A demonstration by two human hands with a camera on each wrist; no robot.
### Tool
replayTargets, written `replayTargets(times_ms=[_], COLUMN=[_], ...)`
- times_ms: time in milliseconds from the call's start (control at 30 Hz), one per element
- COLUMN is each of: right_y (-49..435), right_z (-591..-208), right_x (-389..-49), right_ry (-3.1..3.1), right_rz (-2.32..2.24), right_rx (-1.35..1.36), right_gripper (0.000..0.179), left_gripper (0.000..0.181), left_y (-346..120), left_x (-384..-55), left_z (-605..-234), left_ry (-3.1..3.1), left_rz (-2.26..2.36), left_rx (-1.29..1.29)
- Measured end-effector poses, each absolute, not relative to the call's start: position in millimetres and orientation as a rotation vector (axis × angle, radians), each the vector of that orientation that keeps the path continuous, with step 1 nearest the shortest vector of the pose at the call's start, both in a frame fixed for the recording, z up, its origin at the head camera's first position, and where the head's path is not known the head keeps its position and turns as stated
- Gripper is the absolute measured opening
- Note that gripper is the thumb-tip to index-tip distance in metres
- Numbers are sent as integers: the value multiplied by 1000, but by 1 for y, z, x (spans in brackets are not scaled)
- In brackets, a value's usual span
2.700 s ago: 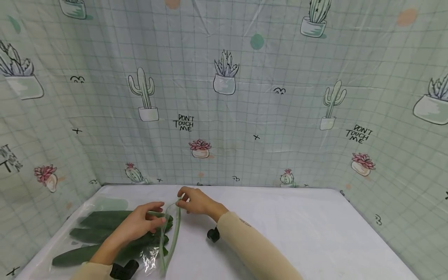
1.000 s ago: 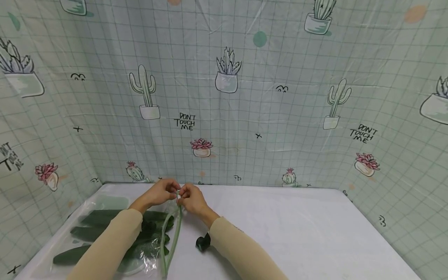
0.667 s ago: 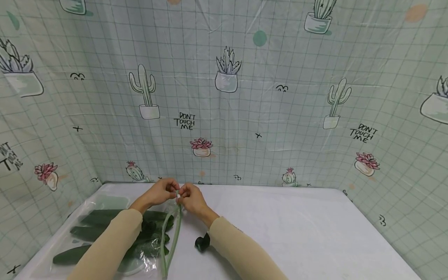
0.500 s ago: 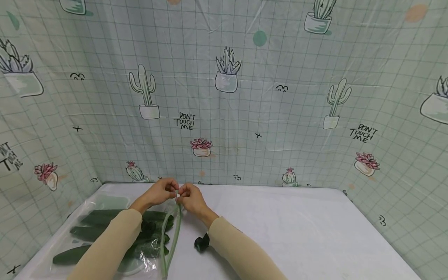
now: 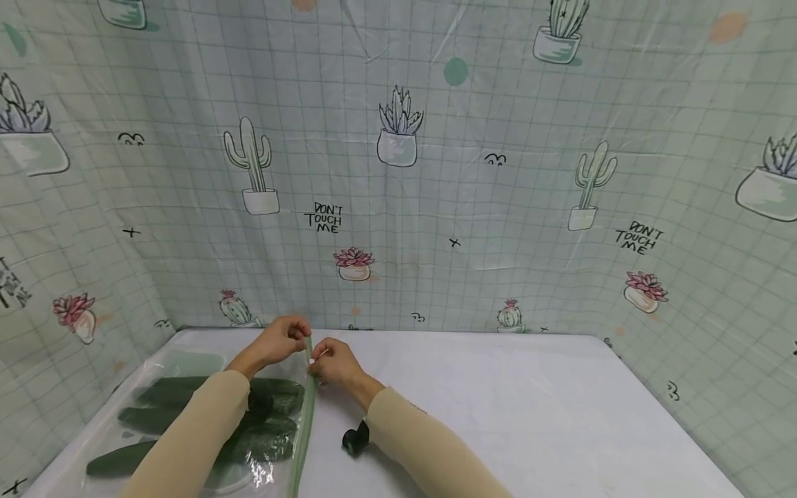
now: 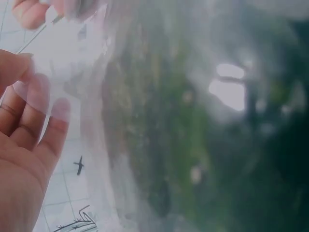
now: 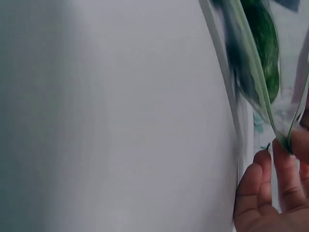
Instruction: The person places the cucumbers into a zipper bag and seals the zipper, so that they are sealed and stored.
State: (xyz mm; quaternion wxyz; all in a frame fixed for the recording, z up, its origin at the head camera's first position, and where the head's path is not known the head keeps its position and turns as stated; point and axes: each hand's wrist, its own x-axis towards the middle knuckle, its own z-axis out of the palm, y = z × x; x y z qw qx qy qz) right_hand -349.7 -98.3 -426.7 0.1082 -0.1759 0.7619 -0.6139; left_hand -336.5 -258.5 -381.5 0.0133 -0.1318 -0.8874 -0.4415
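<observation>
A clear plastic zip bag with a green closure strip lies flat at the left of the table. Inside it are several long dark green cucumbers, partly hidden by my left arm. My left hand pinches the far corner of the bag at the end of the strip; in the left wrist view its thumb and fingers hold the clear plastic. Just nearer along the strip, my right hand pinches a small white slider. In the right wrist view, the strip runs down into the right fingers.
The table has a white cover, and its far edge runs along a patterned curtain with printed cacti. A black wrist camera hangs under my right forearm.
First the left hand went to the bag's far corner beside the right hand. Then the right hand moved nearer along the strip with the slider, and the two strip edges came together.
</observation>
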Motion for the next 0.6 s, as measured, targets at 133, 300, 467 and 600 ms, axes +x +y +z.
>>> replayTargets(times_ms=[133, 300, 467, 600], right_y=[-97, -92, -84, -79], right_z=[-427, -429, -428, -427], right_x=[-342, -330, -318, -309], right_ry=[2226, 2244, 2256, 2266], right_rz=[-1777, -1711, -1634, -1575], right_rx=[-459, -494, -535, -558], right_gripper=[20, 18, 18, 18], left_gripper=[14, 16, 16, 16], left_y=[-259, -261, -259, -256], left_x=[-337, -336, -336, -338], left_z=[-380, -380, -379, -379], left_ry=[-2761, -2739, -2746, -2746], left_rz=[-1397, -1404, -1381, -1352], left_rx=[-390, -398, -394, -387])
